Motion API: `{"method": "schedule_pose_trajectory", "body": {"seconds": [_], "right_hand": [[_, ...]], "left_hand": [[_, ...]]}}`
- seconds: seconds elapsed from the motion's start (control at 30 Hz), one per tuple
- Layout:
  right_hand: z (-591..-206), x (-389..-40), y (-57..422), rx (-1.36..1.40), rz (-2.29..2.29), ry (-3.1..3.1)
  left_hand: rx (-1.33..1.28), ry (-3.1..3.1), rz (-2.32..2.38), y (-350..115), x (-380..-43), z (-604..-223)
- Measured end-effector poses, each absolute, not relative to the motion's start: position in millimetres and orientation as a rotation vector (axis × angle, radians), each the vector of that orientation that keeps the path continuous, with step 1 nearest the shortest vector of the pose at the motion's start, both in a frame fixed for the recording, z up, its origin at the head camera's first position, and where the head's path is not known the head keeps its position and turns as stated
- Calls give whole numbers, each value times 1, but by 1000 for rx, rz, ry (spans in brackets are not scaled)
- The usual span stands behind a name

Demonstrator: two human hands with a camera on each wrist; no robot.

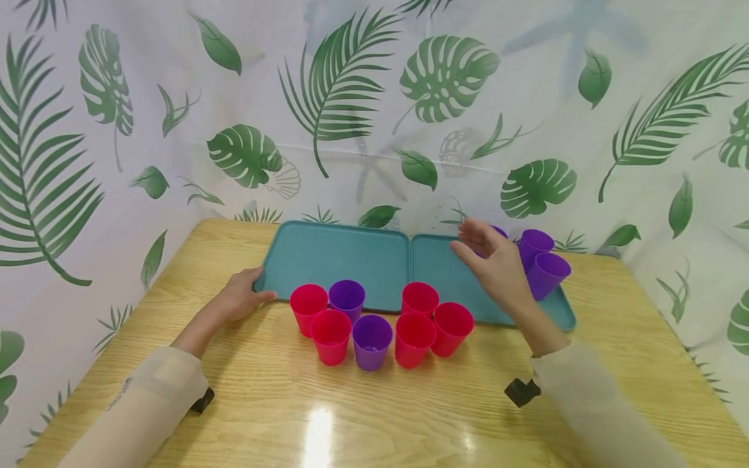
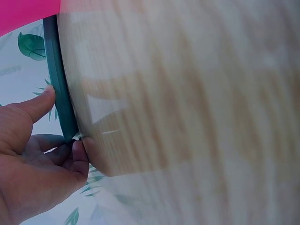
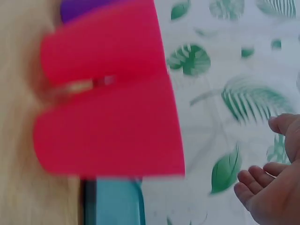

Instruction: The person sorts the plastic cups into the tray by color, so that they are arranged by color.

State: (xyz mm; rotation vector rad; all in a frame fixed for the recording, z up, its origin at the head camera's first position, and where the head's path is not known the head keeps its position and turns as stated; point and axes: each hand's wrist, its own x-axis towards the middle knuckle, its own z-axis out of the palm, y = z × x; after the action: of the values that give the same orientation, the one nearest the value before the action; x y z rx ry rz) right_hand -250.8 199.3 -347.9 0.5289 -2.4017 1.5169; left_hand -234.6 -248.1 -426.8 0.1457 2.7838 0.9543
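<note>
At the near left corner of the left teal tray, my left hand grips the edge. Its thumb presses the tray wall in the left wrist view, and the fingers curl by the corner. My right hand is raised over the right teal tray, fingers loosely bent and holding nothing. Beside that hand, purple cups stand on the right tray, one partly hidden behind it. In front of the trays are several red cups and two purple cups, all upright with mouths up.
The two trays lie side by side along the back of the wooden table. Behind them hangs a white cloth printed with green leaves. The cup group sits close to the trays' near edges, between both arms.
</note>
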Motion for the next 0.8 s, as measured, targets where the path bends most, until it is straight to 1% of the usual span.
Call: {"method": "schedule_pose_trajectory", "body": {"seconds": [0.23, 0.47, 0.63, 0.8], "right_hand": [[-350, -220, 168, 757, 1554, -2510], [-360, -196, 142, 967, 1455, -2596], [-366, -188, 131, 1119, 1412, -2613], [-370, -186, 125, 1207, 1330, -2653]], "left_hand": [[146, 2788, 951, -249, -235, -428], [165, 2773, 992, -249, -233, -427], [175, 2771, 1012, -248, -231, -426], [171, 2771, 1006, -248, -231, -426]]}}
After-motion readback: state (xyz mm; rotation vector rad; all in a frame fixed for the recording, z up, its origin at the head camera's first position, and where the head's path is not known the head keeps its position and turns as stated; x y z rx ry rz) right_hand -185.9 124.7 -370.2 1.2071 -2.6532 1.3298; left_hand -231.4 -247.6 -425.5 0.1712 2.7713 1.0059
